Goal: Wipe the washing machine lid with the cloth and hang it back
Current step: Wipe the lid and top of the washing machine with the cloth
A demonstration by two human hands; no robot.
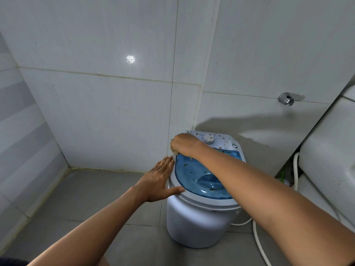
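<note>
We see a small white plastic top-loading washing machine [199, 221] standing on the grey tiled floor [99, 191] in the corner of white tiled walls [107, 116]. Its translucent blue plastic lid [194, 174] lies closed and carries scattered green and brown specks.

Our right hand [185, 144] rests at the far left corner of the lid, where the lid meets the white control panel [217, 140]. The fingers are curled and clench a beige cloth [173, 149]. Only a small bunch of the cloth shows below and to the left of the knuckles, with a few threads lying on the blue surface; the remainder is hidden under the hand. The cloth touches the lid edge.

Our left hand [159, 182] is released, with straight fingers laid flat along the left rim of the machine and the thumb pressing on the white front rim. It holds nothing.

The control panel bears a round white dial [208, 139] with printed markings around it; the writing is too small to read, and we cannot make out any brand.

A chrome wall tap [286, 98] is fixed to the right wall, and a white hose [258, 240] lies on the floor beside the machine.
</note>
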